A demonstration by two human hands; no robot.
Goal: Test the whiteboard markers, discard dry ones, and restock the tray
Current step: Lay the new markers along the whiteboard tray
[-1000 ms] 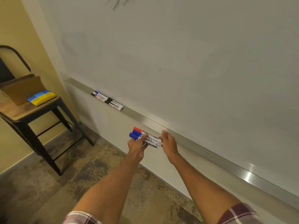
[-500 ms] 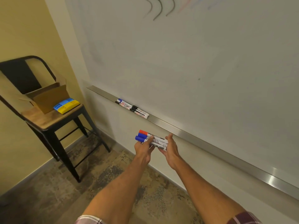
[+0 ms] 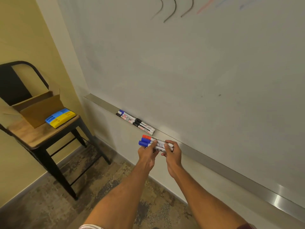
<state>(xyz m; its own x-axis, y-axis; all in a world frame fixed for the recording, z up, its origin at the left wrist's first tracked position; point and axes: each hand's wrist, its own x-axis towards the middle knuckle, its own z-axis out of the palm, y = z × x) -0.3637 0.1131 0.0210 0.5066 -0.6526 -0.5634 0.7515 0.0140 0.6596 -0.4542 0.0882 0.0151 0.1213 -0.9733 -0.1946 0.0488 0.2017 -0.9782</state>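
**Kid:** What is far off to the left of the fingers?

**Helper:** A chair. On its seat sit one open cardboard box and one blue and yellow plastic piece. Maybe the box is for dry markers, but I can't be sure.

**Kid:** And closer?

**Helper:** Just up and left of the fingertips, four markers on the tray lie flat, two and two. I count one blue cap and three black caps. Lying flat stops them from falling off.

**Kid:** What are the hands doing?

**Helper:** The left hand curls its fingers round a bunch of markers near the caps. The right hand pinches the other ends. Both hold on, and nothing is let go.

**Kid:** How many are in the bunch?

**Helper:** Three that I can see: one red cap and two blue caps, all pointing left. They are side by side, I think so they can go down together.

**Kid:** Where is the bunch?

**Helper:** In the air, just in front of the metal tray, not touching it.

**Kid:** What is high above the fingers?

**Helper:** The whiteboard, with three dark curved lines and one red line. They look like test marks.
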